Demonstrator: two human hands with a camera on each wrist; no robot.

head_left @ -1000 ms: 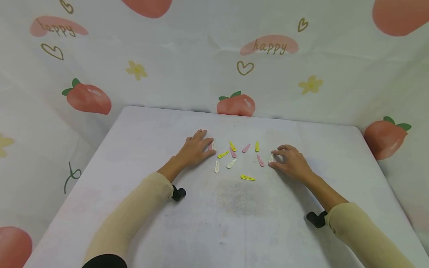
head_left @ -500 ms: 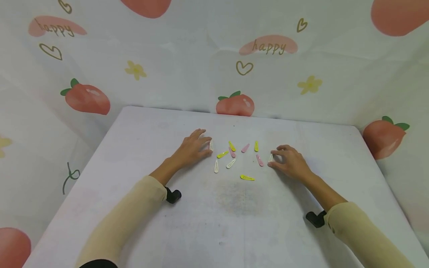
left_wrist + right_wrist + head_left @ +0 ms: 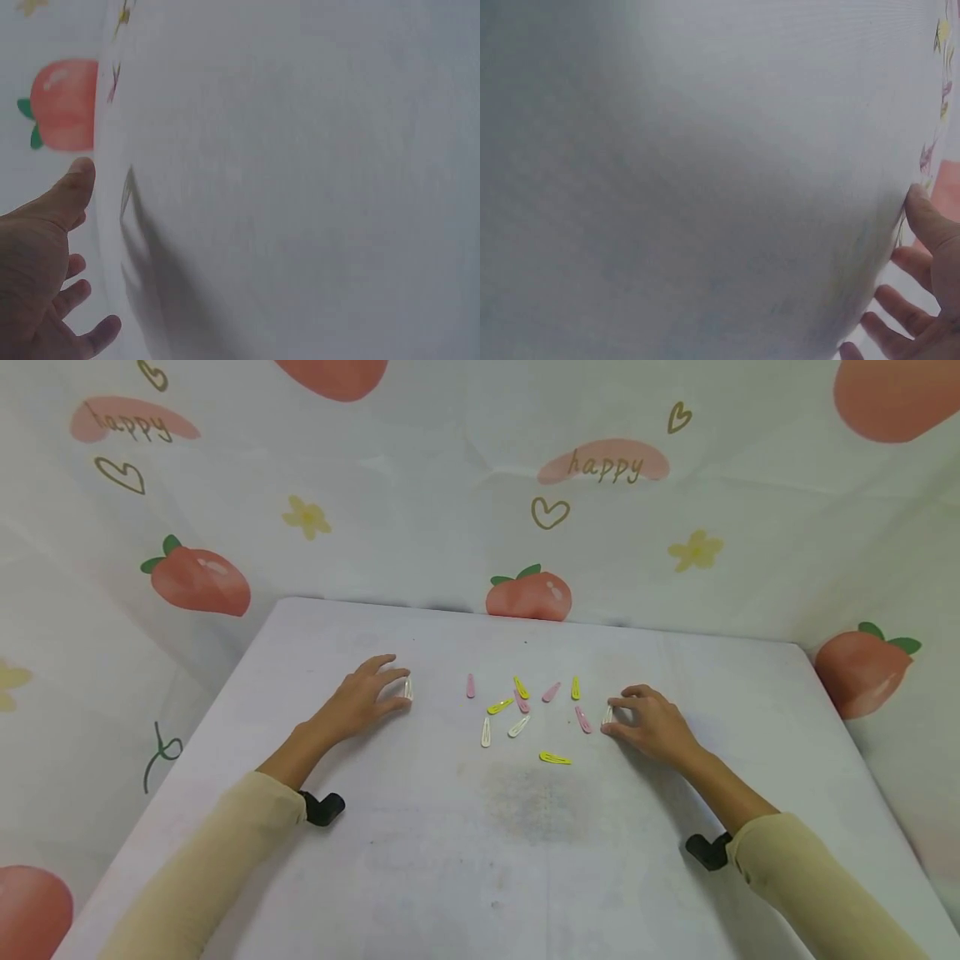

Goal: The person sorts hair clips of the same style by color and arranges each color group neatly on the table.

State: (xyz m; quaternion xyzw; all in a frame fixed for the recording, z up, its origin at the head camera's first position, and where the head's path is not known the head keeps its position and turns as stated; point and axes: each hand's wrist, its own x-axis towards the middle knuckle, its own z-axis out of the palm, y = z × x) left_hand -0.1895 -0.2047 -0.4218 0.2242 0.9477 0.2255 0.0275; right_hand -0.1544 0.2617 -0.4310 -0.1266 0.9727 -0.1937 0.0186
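Nearest of all, beige sleeves are stretched in from left and right, with a small black wrist camera worn at each wrist. On the white table, one yellow clip is laid crosswise, nearer than the rest, and just beyond it to the left a pair of white clips is passed.

And here is the right hand! A white hair clip is pinched by it, one end at the thumb, the other at the index finger, the length of the clip pointed roughly near to far. Just left of that grip a pink clip is found lying.

Over on the left, the left hand is held with its fingers spread and nothing gripped. A second white hair clip is framed between thumb and index fingertips as seen from above, yet by the left wrist view a gap is shown between fingers and clip. Well to its right, a lone pink clip is seen, then a loose scatter of yellow and pink clips.

Farthest off, everything is backed by a white cloth printed with peaches.
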